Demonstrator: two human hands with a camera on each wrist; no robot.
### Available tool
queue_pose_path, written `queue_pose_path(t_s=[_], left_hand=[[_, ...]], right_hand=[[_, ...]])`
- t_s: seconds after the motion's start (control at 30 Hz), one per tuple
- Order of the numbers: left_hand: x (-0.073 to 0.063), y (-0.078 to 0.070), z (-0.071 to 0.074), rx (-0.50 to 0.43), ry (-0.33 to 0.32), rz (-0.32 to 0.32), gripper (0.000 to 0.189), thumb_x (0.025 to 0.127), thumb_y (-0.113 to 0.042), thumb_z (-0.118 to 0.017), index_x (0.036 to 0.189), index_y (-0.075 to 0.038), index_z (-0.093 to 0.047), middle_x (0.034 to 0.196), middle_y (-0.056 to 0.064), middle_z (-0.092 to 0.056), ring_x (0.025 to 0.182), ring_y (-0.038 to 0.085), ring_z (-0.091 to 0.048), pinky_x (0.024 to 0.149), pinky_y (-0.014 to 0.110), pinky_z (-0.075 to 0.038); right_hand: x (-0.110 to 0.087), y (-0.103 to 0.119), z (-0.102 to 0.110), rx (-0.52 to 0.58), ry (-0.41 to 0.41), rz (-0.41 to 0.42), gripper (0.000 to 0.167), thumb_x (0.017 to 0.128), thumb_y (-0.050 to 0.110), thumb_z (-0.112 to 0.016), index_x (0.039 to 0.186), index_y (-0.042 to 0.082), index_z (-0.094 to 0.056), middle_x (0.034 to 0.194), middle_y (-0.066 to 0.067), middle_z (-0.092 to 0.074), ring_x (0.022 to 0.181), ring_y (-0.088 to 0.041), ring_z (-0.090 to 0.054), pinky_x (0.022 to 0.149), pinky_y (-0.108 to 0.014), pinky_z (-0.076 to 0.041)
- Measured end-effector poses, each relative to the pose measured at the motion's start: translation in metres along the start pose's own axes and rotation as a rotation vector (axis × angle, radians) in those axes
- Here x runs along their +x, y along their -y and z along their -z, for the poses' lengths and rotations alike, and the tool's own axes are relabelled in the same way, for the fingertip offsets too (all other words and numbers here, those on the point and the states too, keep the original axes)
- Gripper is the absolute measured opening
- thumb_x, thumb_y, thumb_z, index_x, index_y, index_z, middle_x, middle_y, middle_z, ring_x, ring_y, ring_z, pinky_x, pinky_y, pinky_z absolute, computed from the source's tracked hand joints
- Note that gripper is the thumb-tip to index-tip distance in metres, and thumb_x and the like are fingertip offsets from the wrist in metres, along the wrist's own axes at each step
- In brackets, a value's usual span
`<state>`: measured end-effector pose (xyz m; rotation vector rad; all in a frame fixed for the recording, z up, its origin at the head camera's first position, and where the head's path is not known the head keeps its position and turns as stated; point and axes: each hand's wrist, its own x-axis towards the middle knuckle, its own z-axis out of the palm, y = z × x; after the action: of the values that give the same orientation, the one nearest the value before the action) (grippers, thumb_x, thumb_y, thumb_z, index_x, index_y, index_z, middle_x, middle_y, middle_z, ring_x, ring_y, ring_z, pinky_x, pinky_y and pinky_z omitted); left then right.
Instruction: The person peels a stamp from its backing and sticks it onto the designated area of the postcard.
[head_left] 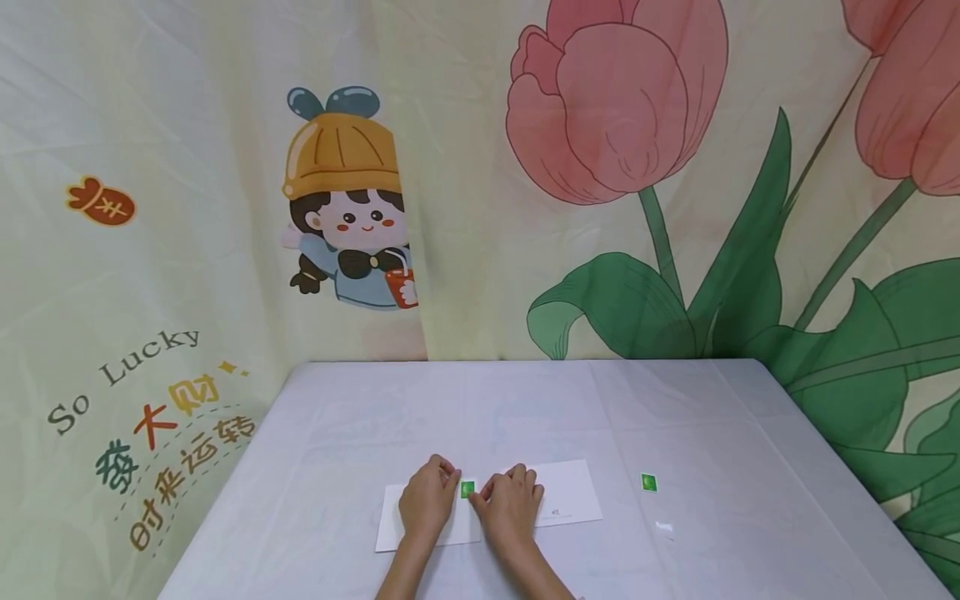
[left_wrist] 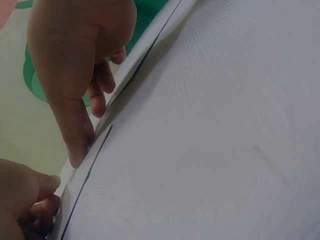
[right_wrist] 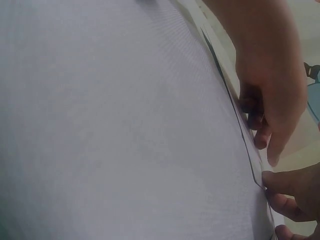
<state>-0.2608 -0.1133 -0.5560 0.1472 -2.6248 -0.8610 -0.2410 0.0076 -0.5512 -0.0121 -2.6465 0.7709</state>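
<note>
Two white envelopes lie on the table, side by side. On the upper right corner of the left envelope (head_left: 392, 521) sits a small green postage stamp (head_left: 467, 489). My left hand (head_left: 427, 502) rests on that envelope, its thumb and forefinger tips close to the stamp's left edge. From the other side my right hand (head_left: 510, 506) pinches the stamp's lower right corner between thumb and forefinger, the other fingers bent over the neighbouring right envelope (head_left: 573, 492). Both wrist views show the hands low and edge-on, so the stamp is hidden there.
A second green stamp (head_left: 648, 482) lies on the white-covered table (head_left: 360, 417) to the right. Nearer the front is a small shiny scrap (head_left: 664, 528). Behind the table hangs a printed curtain (head_left: 472, 208) with tulips and a cartoon figure.
</note>
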Motion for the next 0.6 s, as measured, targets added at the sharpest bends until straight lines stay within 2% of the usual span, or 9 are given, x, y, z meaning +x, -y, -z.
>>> queue_pose_path(t_s=[0.13,0.4,0.6], left_hand=[[-0.0008,0.001,-0.0005,-0.03,-0.026,-0.001,0.014,0.081,-0.021,-0.07,0.08,-0.013,-0.059,0.06,-0.007,-0.055,0.051,0.01,-0.049,0.044,0.028,-0.036],[-0.0051,-0.0011,0.0007,-0.066,-0.121,-0.066,0.014,0.079,-0.016,-0.07,0.076,-0.011,-0.057,0.056,-0.008,-0.05,0.046,0.008,-0.044,0.041,0.027,-0.033],[-0.0023,-0.0009,0.0008,-0.076,-0.069,0.002,0.013,0.081,-0.019,-0.069,0.079,-0.012,-0.058,0.058,-0.008,-0.052,0.048,0.009,-0.046,0.043,0.027,-0.035]], right_hand=[[-0.0003,0.0003,0.0,0.009,-0.003,0.003,0.034,0.065,0.034,-0.082,0.051,0.021,-0.053,0.075,0.0,-0.042,0.074,-0.02,-0.037,0.064,-0.037,-0.026],[-0.0009,0.0014,0.001,0.012,0.008,0.008,0.033,0.066,0.033,-0.081,0.051,0.021,-0.054,0.075,0.0,-0.042,0.074,-0.02,-0.037,0.064,-0.038,-0.026],[-0.0009,0.0022,0.001,0.008,-0.002,0.01,0.035,0.066,0.033,-0.081,0.05,0.021,-0.052,0.075,-0.001,-0.043,0.074,-0.021,-0.037,0.065,-0.038,-0.026]])
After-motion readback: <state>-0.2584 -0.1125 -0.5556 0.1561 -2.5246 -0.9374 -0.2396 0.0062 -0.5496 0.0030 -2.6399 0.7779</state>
